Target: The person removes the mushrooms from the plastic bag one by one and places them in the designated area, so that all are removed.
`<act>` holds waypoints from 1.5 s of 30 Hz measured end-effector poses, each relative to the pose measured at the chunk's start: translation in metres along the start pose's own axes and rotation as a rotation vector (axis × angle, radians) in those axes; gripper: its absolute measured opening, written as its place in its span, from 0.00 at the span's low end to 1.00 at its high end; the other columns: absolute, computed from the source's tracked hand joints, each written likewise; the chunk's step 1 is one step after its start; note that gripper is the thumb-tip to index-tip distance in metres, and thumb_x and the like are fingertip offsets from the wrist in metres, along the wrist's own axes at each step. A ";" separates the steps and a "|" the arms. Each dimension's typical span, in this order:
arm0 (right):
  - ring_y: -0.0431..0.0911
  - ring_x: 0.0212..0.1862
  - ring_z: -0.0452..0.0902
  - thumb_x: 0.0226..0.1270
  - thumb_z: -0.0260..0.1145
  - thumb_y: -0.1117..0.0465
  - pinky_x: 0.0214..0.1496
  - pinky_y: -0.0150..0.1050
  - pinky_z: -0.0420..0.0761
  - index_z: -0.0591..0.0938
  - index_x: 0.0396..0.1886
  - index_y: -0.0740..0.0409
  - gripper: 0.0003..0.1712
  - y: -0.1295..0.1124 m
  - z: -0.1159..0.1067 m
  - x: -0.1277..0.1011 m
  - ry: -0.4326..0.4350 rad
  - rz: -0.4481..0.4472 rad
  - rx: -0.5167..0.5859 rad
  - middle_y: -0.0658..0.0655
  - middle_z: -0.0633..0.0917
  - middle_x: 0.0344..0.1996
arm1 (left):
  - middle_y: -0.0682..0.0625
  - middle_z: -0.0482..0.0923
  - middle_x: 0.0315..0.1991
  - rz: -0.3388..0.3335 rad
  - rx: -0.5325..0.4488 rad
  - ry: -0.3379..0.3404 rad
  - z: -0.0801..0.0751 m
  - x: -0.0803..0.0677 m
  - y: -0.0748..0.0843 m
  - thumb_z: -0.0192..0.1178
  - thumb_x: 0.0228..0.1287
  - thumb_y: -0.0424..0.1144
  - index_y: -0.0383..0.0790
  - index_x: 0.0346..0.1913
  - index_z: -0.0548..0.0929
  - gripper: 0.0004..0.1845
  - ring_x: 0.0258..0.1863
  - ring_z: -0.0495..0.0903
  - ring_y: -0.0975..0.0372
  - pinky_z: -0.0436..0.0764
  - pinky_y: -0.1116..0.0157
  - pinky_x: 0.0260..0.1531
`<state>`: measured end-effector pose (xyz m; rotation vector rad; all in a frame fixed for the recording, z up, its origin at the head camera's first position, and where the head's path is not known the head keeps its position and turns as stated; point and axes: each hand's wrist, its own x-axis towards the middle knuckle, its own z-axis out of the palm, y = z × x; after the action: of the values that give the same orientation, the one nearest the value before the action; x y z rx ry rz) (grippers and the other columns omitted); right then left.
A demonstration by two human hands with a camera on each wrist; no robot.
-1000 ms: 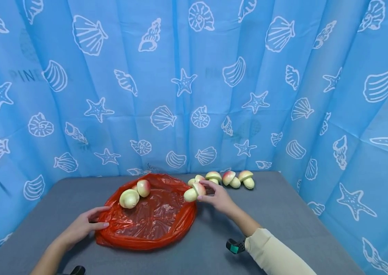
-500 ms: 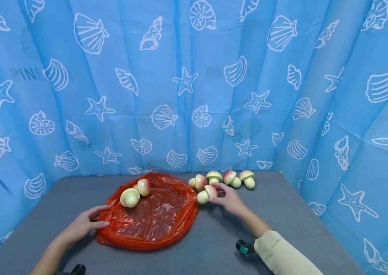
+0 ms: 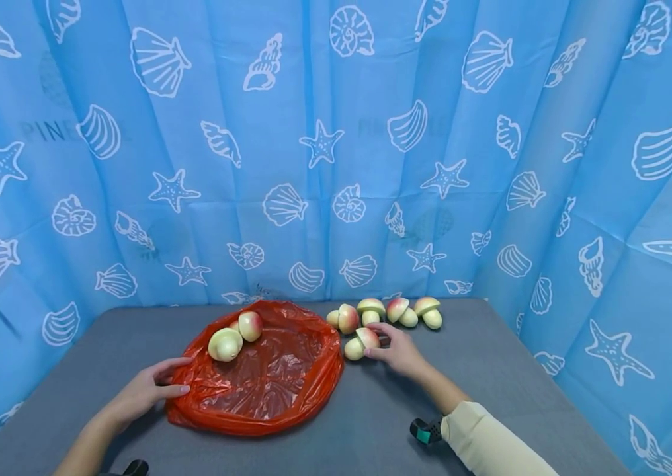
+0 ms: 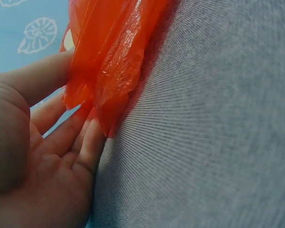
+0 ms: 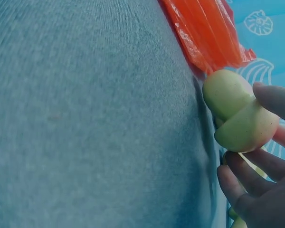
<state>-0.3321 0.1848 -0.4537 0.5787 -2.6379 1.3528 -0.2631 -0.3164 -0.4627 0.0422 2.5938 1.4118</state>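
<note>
A toy mushroom (image 3: 355,348) with a pale stem and pink-blushed cap is in my right hand (image 3: 403,354), held by its cap just right of the red plastic bag (image 3: 252,423). In the right wrist view, the thumb lies on one side of the mushroom (image 5: 244,124) and the fingers on the other. My left hand (image 3: 144,391) holds the bag's left edge; in the left wrist view, thumb and fingers meet the crumpled film (image 4: 116,71), which hides some fingertips. Inside the spread bag lie a pale mushroom (image 3: 225,344) and a pink-capped one (image 3: 250,326).
Several more toy mushrooms stand behind my right hand, among them one at the row's left (image 3: 347,318) and one at its right end (image 3: 428,311). The grey table (image 3: 491,396) reaches back to a blue shell-print curtain (image 3: 360,152).
My right hand has moved right with the mushroom, from over the bag's right rim to beside it, and slightly toward me. The left hand stays at the bag's edge.
</note>
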 end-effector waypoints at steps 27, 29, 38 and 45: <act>0.59 0.51 0.79 0.59 0.73 0.60 0.51 0.52 0.77 0.75 0.62 0.64 0.31 0.007 -0.005 -0.004 -0.020 0.025 0.056 0.66 0.79 0.54 | 0.32 0.68 0.62 0.000 0.001 0.010 0.001 0.000 -0.001 0.67 0.61 0.49 0.34 0.69 0.67 0.39 0.54 0.72 0.47 0.75 0.47 0.47; 0.59 0.50 0.79 0.60 0.73 0.61 0.50 0.51 0.78 0.75 0.62 0.65 0.31 0.009 -0.006 -0.006 -0.020 0.019 0.067 0.66 0.80 0.54 | 0.31 0.68 0.63 0.001 -0.003 0.009 0.001 0.000 -0.001 0.67 0.61 0.49 0.34 0.69 0.67 0.39 0.54 0.72 0.47 0.75 0.47 0.48; 0.61 0.50 0.79 0.60 0.72 0.63 0.52 0.53 0.76 0.77 0.59 0.67 0.27 0.008 -0.009 -0.012 0.027 0.000 0.117 0.67 0.81 0.50 | 0.33 0.69 0.61 0.019 -0.029 -0.005 0.001 0.000 -0.003 0.67 0.61 0.47 0.34 0.70 0.66 0.38 0.52 0.73 0.49 0.76 0.51 0.46; 0.63 0.52 0.77 0.61 0.71 0.66 0.53 0.55 0.75 0.80 0.53 0.68 0.21 0.004 -0.013 -0.017 0.177 -0.023 0.118 0.68 0.82 0.48 | 0.34 0.70 0.61 0.017 -0.027 -0.005 0.001 0.000 -0.001 0.67 0.61 0.47 0.34 0.70 0.66 0.38 0.52 0.74 0.50 0.76 0.51 0.46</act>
<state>-0.3188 0.2016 -0.4538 0.4774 -2.4188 1.4869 -0.2631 -0.3165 -0.4641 0.0648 2.5760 1.4497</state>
